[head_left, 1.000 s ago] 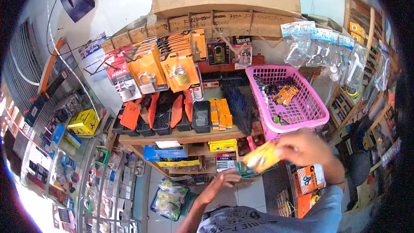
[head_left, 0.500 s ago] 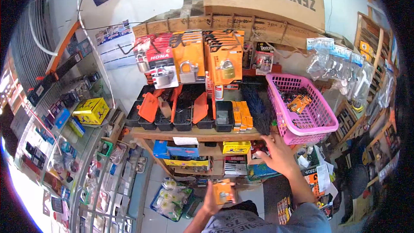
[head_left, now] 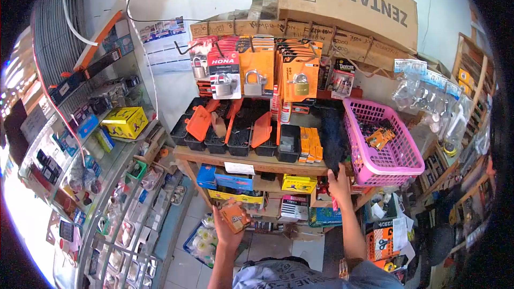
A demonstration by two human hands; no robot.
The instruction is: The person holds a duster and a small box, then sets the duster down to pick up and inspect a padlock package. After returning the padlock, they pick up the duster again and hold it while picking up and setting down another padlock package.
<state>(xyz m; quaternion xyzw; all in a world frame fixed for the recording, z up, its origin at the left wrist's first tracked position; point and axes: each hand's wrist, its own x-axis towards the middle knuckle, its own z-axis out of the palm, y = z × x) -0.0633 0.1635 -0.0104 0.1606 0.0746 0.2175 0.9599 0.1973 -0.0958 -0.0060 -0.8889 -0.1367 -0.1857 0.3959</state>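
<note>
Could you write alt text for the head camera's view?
The left hand holds an orange packet, and the right hand is at the lower end of a dark bundle on a wooden shelf. A pink basket stands beside it; carded padlocks hang above black bins.

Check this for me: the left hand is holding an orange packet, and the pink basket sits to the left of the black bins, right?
Not quite: in the head view, the pink basket sits to the right of the black bins. The left hand is indeed holding an orange packet.
</note>
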